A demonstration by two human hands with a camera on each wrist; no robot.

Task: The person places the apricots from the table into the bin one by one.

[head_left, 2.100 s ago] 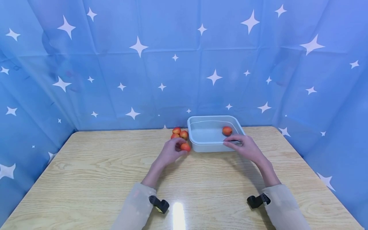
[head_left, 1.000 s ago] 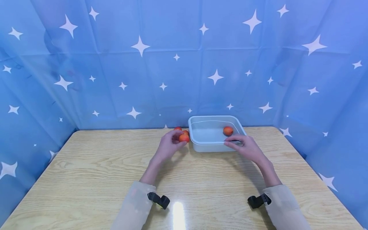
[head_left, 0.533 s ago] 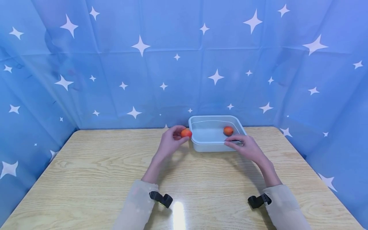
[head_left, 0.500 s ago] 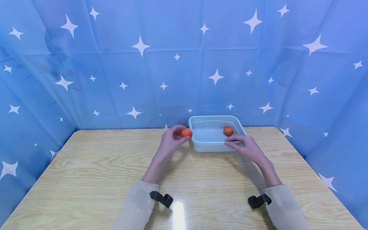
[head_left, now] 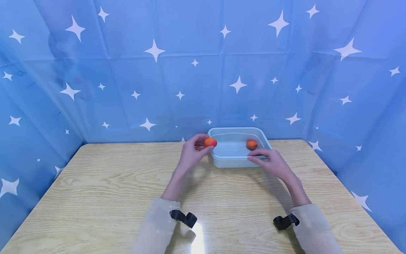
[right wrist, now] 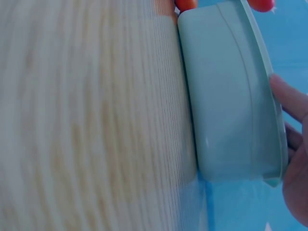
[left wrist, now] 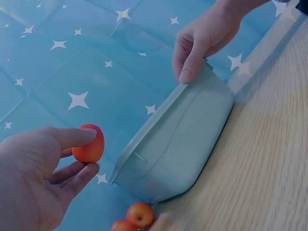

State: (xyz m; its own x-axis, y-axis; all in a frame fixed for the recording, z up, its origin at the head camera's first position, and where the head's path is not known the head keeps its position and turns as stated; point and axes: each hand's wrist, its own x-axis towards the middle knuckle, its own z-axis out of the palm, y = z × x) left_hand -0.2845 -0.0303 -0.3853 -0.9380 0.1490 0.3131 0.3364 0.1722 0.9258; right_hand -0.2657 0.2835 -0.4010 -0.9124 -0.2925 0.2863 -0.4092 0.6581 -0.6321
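My left hand (head_left: 191,152) pinches a small red-orange fruit (head_left: 210,142) between thumb and fingers. It is held up beside the left rim of a pale blue plastic bin (head_left: 231,162); in the left wrist view the held fruit (left wrist: 91,144) is apart from the bin. My right hand (head_left: 272,163) grips the bin's front rim toward the right, with the thumb outside and the fingers over the edge. One similar fruit (head_left: 252,144) lies inside the bin, at the right. More fruits (left wrist: 140,214) rest on the table beside the bin, mostly hidden behind my left hand in the head view.
The bin stands near the back edge of a wood-grain table (head_left: 111,197). Behind and at both sides hangs a blue curtain (head_left: 190,77) with white stars. A black wrist camera (head_left: 184,217) sits on my left sleeve, and another (head_left: 285,222) on the right.
My left hand has lifted the fruit off the table and carried it away from me and rightward to the bin's left rim. The right hand has stayed on the front rim.
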